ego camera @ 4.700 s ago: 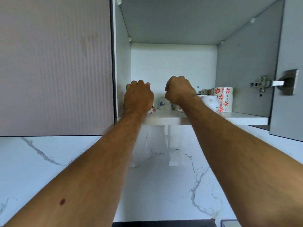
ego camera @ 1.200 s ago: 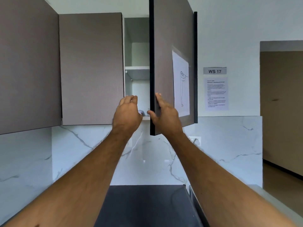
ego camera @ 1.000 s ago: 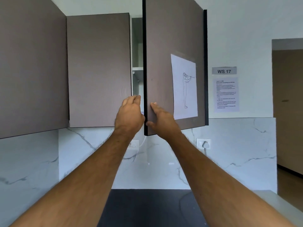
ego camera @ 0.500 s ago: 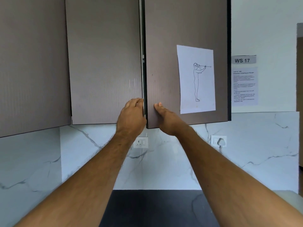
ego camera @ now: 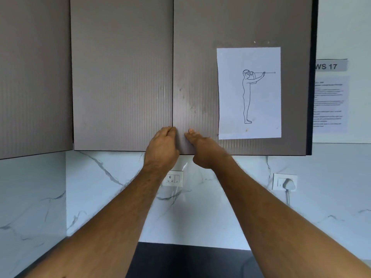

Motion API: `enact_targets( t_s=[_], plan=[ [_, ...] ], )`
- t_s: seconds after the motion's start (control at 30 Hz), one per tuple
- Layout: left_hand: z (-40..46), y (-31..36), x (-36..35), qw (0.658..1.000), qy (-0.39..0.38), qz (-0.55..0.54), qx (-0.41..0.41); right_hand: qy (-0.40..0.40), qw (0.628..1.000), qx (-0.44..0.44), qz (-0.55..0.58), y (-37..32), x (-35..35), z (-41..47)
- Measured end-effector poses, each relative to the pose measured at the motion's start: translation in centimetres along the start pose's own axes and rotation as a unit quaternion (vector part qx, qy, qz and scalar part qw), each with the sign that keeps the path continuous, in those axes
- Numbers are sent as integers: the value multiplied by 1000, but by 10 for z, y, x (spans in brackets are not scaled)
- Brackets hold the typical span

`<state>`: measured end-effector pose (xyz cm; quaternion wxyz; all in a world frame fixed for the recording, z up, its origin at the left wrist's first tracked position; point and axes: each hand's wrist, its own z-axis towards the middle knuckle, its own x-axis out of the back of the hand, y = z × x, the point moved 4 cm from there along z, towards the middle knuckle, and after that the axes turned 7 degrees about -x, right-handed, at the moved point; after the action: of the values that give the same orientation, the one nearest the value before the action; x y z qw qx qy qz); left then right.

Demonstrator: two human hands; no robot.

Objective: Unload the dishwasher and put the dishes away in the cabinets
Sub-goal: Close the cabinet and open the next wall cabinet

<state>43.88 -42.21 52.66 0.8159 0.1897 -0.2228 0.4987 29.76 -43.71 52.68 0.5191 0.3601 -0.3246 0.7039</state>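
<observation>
The grey-brown ribbed cabinet door (ego camera: 196, 77) on the right is shut flush with its neighbour door (ego camera: 122, 77). My right hand (ego camera: 202, 149) presses against the door's lower left corner, thumb up on its face. My left hand (ego camera: 162, 147) rests at the seam between the two doors, fingers bent against the lower edge. Neither hand holds a dish. The cups inside the cabinet are hidden behind the door.
A paper sheet with a drawn standing figure (ego camera: 249, 93) is stuck on the right door. A "WS 17" sign (ego camera: 329, 66) and a notice hang on the wall. Two wall sockets (ego camera: 174, 178) (ego camera: 285, 182) sit on the marble backsplash above a black countertop (ego camera: 190, 259).
The cabinet door swung from open to fully shut under my right hand. Earlier both hands were inside the cabinet by the cups; the shelf is now out of sight.
</observation>
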Motion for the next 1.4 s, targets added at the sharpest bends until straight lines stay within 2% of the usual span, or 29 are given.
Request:
enact_targets(
  t_s=[0.27,0.6,1.0,1.27,1.4],
  plan=[
    [10,-12,-32,999,-20,-1,38,12,999,24,-20,13,-27,22],
    [13,-6,-48,997,-32,-27,67,11,999,29,-12,13,-27,24],
    [-4,-12,-45,993,-113,16,31,-25,999,-2,-23,6,-29,21],
    [-16,-12,-15,991,-109,74,-21,-15,999,-32,-21,-2,-32,1],
    [-27,-19,-1,992,-78,101,-8,-3,999,-34,-20,3,-30,-15]
  ],
)
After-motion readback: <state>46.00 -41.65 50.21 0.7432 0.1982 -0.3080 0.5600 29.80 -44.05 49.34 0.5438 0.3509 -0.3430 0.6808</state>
